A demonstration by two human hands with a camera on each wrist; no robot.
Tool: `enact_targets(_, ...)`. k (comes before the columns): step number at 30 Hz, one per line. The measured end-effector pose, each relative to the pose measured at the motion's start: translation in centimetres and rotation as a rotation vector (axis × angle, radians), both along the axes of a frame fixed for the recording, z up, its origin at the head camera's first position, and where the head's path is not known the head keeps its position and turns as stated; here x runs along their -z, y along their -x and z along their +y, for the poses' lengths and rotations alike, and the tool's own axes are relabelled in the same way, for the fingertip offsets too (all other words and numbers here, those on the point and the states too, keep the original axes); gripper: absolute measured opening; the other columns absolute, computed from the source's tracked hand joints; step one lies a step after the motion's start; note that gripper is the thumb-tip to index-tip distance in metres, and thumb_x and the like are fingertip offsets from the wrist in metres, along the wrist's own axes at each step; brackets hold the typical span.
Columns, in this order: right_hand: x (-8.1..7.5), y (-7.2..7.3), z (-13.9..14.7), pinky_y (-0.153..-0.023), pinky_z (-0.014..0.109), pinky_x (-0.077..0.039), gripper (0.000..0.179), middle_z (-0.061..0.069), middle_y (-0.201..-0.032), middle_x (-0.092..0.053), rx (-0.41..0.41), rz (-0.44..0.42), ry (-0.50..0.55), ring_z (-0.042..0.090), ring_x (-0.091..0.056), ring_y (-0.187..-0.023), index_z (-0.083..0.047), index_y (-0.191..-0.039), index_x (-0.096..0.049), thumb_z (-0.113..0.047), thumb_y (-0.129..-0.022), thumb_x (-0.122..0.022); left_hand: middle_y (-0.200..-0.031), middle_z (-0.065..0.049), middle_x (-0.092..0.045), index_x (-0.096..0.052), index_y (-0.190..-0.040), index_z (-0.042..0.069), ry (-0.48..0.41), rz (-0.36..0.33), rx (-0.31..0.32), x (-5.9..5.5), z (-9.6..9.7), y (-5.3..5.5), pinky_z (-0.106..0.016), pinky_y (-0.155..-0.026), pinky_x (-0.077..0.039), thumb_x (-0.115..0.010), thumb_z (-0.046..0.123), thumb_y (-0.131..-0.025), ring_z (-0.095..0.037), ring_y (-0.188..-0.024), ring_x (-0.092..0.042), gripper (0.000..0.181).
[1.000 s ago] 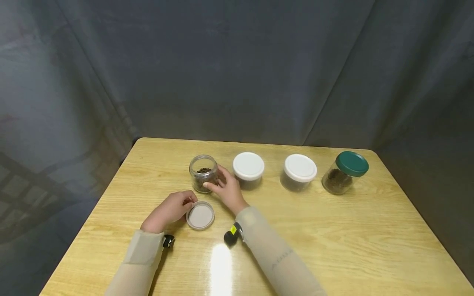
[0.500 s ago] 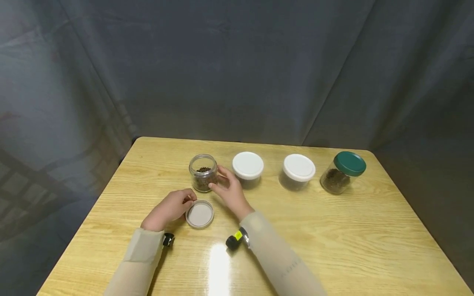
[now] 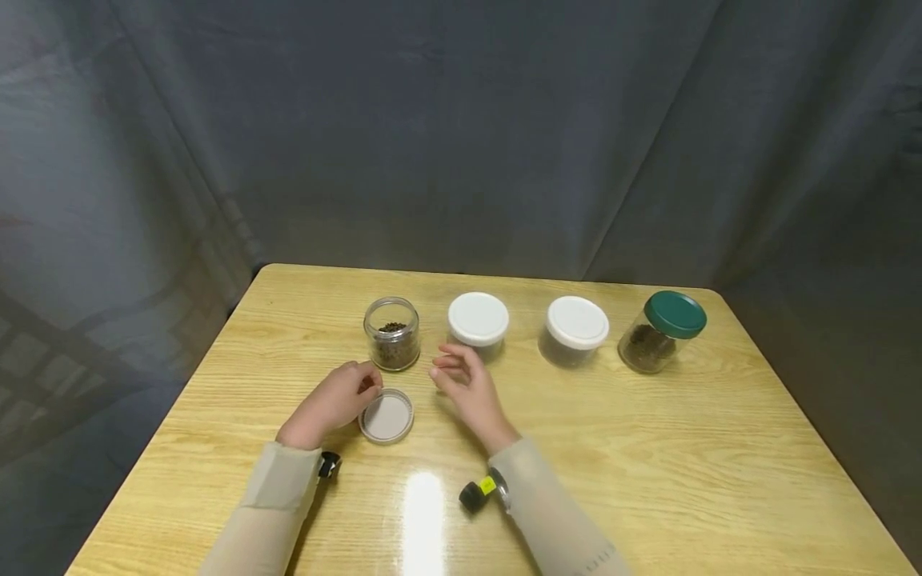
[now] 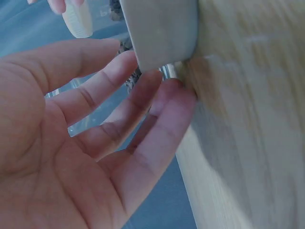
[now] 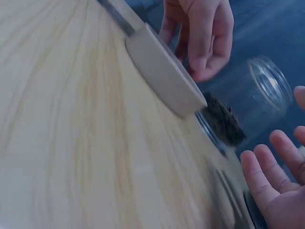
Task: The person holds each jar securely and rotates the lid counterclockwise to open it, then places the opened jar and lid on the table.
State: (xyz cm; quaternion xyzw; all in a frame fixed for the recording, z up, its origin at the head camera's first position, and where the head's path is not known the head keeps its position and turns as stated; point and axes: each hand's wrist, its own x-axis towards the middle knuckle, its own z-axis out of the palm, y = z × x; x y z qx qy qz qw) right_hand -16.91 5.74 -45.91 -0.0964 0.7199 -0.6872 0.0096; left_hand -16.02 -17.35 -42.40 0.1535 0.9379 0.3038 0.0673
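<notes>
The person's left hand, its grip slack, is at the edge of a round pale-grey lid lying inside up on the wooden table, near an uncovered clear glass jar of dark brown pieces. The right hand, loose and empty, is apart from the jar.

Left fingers gently bent, right fingers parted

On the wood-grained table there stand one open glass jar, two white-lidded jars and one green-lidded jar; a pale lid lies inside-up.
</notes>
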Motion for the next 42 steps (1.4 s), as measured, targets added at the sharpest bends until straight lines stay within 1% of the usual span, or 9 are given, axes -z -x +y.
enact_targets(7, 0.3, 0.2, 2.7, -0.088, 0.034, -0.06, 0.031, 0.017, -0.119, -0.067, 0.061, 0.005, -0.061, 0.03, -0.065, -0.11, 0.001, -0.122, -0.064, -0.007, -0.094, -0.071, -0.092, -0.005, -0.063, -0.066, -0.1, 0.005, -0.016, 0.074, -0.006, -0.6, 1.2, -0.3, -0.04, -0.077, -0.054, -0.062, 0.007, -0.098, -0.02, -0.084, -0.057, 0.005)
enact_targets(10, 0.2, 0.4, 3.6, -0.086, 0.035, -0.061, 0.028, 0.019, -0.118, -0.068, 0.077, 0.014, -0.06, 0.029, -0.066, -0.107, 0.002, -0.119, -0.066, -0.007, -0.093, -0.071, -0.098, -0.007, -0.064, -0.066, -0.101, 0.006, -0.041, 0.096, -0.019, -0.9, 2.0, -0.5, -0.043, -0.083, -0.056, -0.062, 0.007, -0.098, -0.024, -0.093, -0.062, 0.005)
enact_targets(13, 0.0, 0.6, 4.4, -0.085, 0.034, -0.061, 0.025, 0.019, -0.116, -0.069, 0.096, 0.018, -0.069, 0.027, -0.067, -0.104, 0.001, -0.116, -0.067, -0.007, -0.093, -0.072, -0.11, -0.01, -0.065, -0.066, -0.109, 0.005, -0.075, 0.108, -0.022, -1.1, 3.1, -0.7, -0.047, -0.091, -0.056, -0.062, 0.008, -0.099, -0.029, -0.106, -0.063, 0.011)
enact_targets(17, -0.4, 0.9, 5.2, -0.083, 0.03, -0.061, 0.024, 0.015, -0.115, -0.069, 0.135, 0.023, -0.081, 0.025, -0.067, -0.101, 0.0, -0.114, -0.068, -0.006, -0.091, -0.073, -0.122, -0.015, -0.061, -0.063, -0.122, 0.002, -0.152, 0.12, -0.02, -1.5, 4.7, -0.9, -0.047, -0.094, -0.055, -0.063, 0.009, -0.099, -0.031, -0.111, -0.062, 0.024)
enact_targets(21, -0.7, 1.1, 5.7, -0.084, 0.031, -0.061, 0.025, 0.016, -0.117, -0.068, 0.176, 0.019, -0.055, 0.025, -0.066, -0.103, 0.002, -0.114, -0.068, -0.002, -0.09, -0.073, -0.127, -0.017, -0.058, -0.06, -0.127, 0.0, -0.251, 0.122, -0.041, -1.9, 6.4, -0.8, -0.045, -0.094, -0.056, -0.062, 0.009, -0.099, -0.032, -0.114, -0.06, 0.029)
enact_targets(25, -0.8, 1.4, 6.3, -0.084, 0.031, -0.061, 0.029, 0.018, -0.119, -0.065, 0.227, -0.002, -0.032, 0.027, -0.064, -0.107, 0.004, -0.118, -0.065, 0.002, -0.09, -0.072, -0.137, -0.019, -0.049, -0.053, -0.138, 0.0, -0.332, 0.08, -0.082, -2.3, 8.0, -0.4, -0.044, -0.097, -0.056, -0.062, 0.011, -0.099, -0.032, -0.122, -0.055, 0.042)
enact_targets(30, -0.6, 2.0, 7.2, -0.09, 0.027, -0.059, 0.04, 0.021, -0.125, -0.061, 0.276, -0.011, -0.048, 0.032, -0.061, -0.115, 0.003, -0.125, -0.059, 0.003, -0.088, -0.073, -0.146, -0.024, -0.037, -0.037, -0.15, -0.001, -0.416, 0.036, -0.126, -2.3, 9.7, 0.8, -0.049, -0.104, -0.05, -0.064, 0.009, -0.096, -0.038, -0.132, -0.045, 0.061)
enact_targets(38, 0.0, 3.1, 8.0, -0.106, 0.042, -0.051, 0.062, 0.021, -0.141, -0.05, 0.26, -0.018, -0.002, 0.038, -0.052, -0.129, 0.0, -0.141, -0.045, 0.003, -0.087, -0.075, -0.157, -0.03, -0.027, -0.018, -0.158, -0.002, -0.472, -0.106, -0.188, -1.6, 11.6, 3.0, -0.058, -0.115, -0.037, -0.064, 0.018, -0.097, -0.045, -0.142, -0.035, 0.079)
enact_targets(42, -0.4, 3.2, 8.2, -0.112, 0.046, -0.045, 0.07, 0.018, -0.151, -0.044, 0.203, -0.034, -0.046, 0.036, -0.047, -0.137, -0.003, -0.151, -0.038, -0.005, -0.091, -0.074, -0.159, -0.031, -0.024, -0.013, -0.159, -0.003, -0.491, -0.171, -0.206, -1.6, 12.0, 3.7, -0.059, -0.117, -0.032, -0.06, 0.02, -0.097, -0.047, -0.143, -0.032, 0.081)
